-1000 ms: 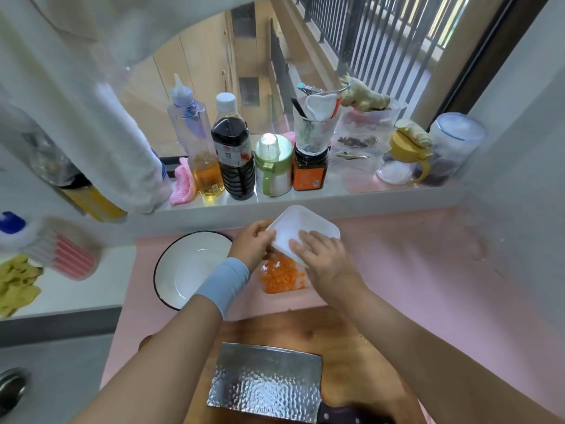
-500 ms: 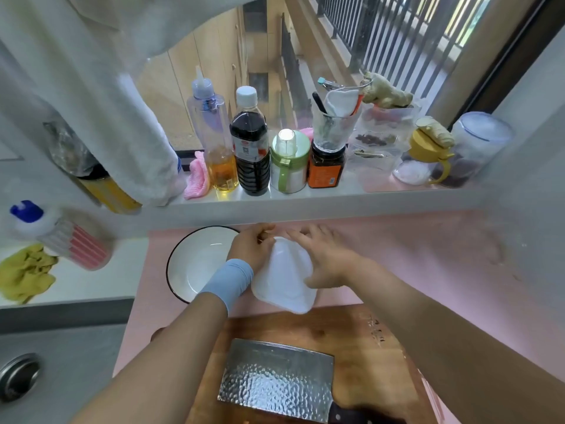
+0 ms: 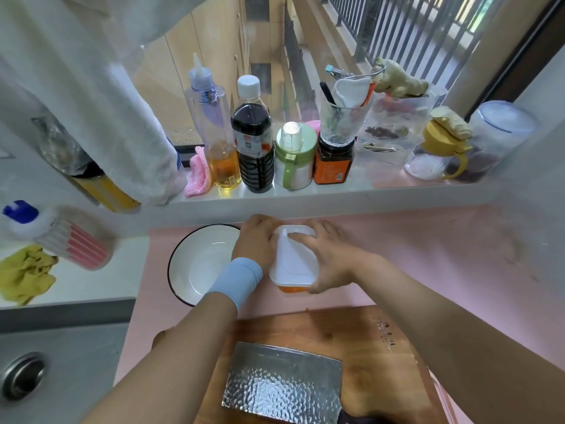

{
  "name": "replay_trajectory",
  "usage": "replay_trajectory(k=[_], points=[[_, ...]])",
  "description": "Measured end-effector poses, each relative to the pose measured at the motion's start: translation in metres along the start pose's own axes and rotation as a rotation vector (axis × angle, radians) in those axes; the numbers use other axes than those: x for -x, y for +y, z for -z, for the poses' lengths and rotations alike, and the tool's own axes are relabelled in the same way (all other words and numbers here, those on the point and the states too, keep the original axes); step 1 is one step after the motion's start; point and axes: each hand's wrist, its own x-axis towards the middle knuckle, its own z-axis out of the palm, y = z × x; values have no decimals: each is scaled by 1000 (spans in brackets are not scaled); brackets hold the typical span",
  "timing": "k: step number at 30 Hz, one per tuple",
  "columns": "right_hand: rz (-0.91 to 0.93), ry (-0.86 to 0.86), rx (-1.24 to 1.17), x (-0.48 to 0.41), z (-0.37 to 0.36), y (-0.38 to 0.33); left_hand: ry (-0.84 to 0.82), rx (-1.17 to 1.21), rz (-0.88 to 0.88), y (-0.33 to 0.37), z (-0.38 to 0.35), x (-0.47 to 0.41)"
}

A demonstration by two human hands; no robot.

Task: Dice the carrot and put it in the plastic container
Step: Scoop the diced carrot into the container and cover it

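- the plastic container (image 3: pixel 292 283) sits on the pink surface (image 3: pixel 428 255) mid-view, just past the 12 o'clock edge of the wooden cutting board (image 3: pixel 351 335).
- a white lid (image 3: pixel 293 258) covers it; the diced carrot (image 3: pixel 293 289) shows as an orange strip through the near wall.
- the left hand (image 3: pixel 256 240), with a blue band at the wrist, grips the container's 9 o'clock side, its fingers curled round it.
- the right hand (image 3: pixel 333 261) holds the 3 o'clock side, fingers (image 3: pixel 324 232) lying over the lid's far end and thumb clamped at the near corner.
- a white bowl (image 3: pixel 198 261) with a dark rim lies at 9 o'clock, just beside the left hand.
- a hammered cleaver (image 3: pixel 284 384) lies flat on the board at 6 o'clock.
- marks are carved into the board at 4 o'clock, too small to read.
- on the sill at 12 o'clock, the dark sauce bottle (image 3: pixel 255 139) and the orange jar (image 3: pixel 334 162) carry labels, but their print is unreadable.
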Motion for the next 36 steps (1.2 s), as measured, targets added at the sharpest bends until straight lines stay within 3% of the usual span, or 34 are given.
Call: replay_trajectory(k=[5,8,18,21,26,32,36], points=[[25,-119,15,-6,-11,7,-84,-346,-163,-19,-15,13],[52,-118,7,-7,-14,9,-71,-356,-227,-22,-23,26],[64,-167,8,-5,-14,22,-23,-354,-182,-17,-35,31],[64,-170,-12,-5,-16,22,-18,-493,-230,-14,-36,28],[-40,23,-325,-7,-29,14,-34,-387,-189,3,-43,12],[-94,282,-330,-9,-64,7,-60,-482,-256,-13,-58,20],[-70,333,-269,-12,-69,9,-82,-524,-267,-15,-60,15]])
